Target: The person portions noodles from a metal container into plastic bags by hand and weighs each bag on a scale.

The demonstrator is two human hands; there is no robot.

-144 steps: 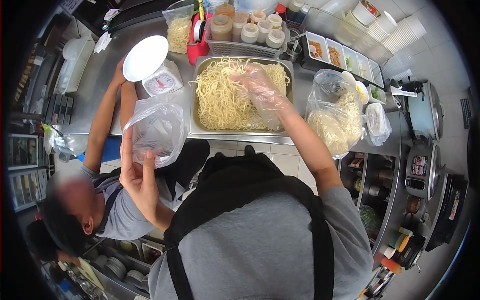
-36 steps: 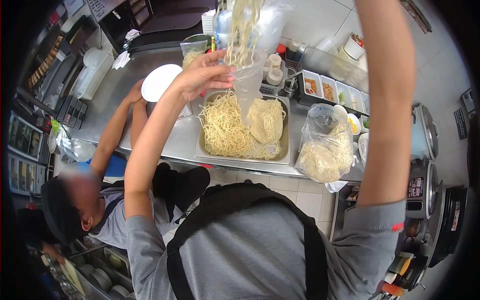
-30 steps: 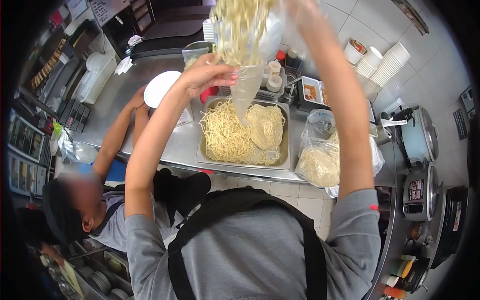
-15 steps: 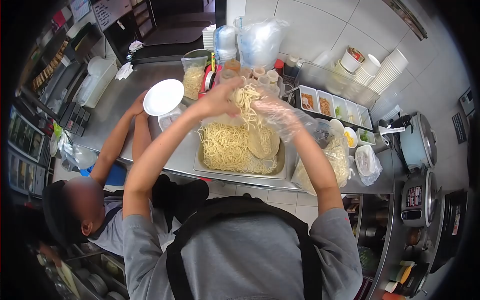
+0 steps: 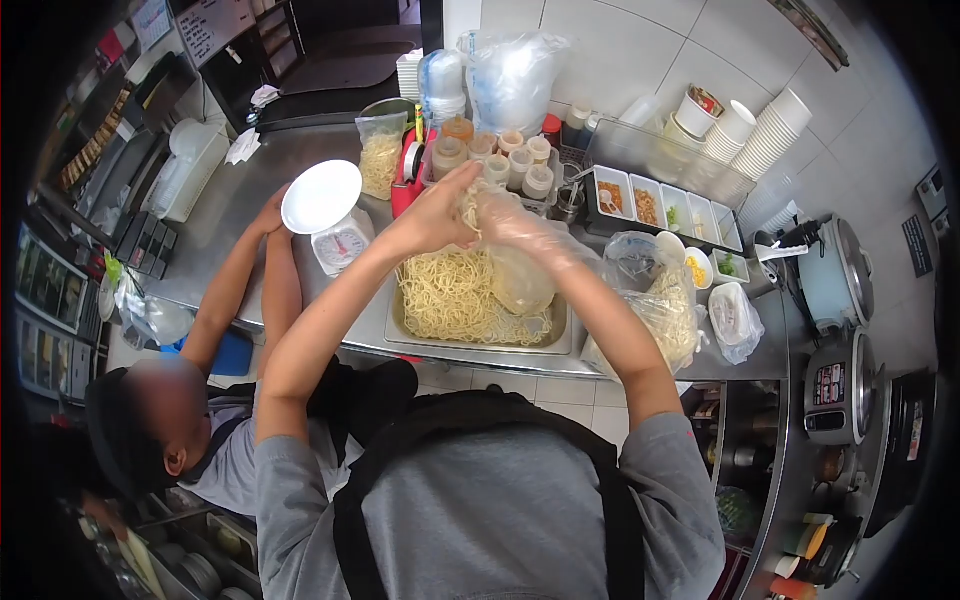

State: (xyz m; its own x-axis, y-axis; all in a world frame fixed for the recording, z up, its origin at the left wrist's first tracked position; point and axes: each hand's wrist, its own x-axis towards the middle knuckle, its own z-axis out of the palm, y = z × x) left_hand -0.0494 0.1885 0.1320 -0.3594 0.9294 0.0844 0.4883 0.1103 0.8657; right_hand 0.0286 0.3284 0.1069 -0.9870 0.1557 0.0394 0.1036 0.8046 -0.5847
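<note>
A worker's L hand [image 5: 447, 215], fingers grasping a clear bag [image 5: 522, 286], & gloved R hand [image 5: 508, 220], fingers' grip hidden, meet at noodles [image 5: 470, 208] above a tray [image 5: 470, 348] on the counter [image 5: 250, 190]; bagging looks partway, w/ lots left loose there.

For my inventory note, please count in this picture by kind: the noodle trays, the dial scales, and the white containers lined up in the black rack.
Noodle tray: 1
Dial scale: 1
White containers: 5
Total: 7

Bottles [image 5: 538, 182] are standing on the far side, stacked cups [image 5: 775, 132] are leaning far right, and a cooker [image 5: 832, 394] is sitting right.
</note>
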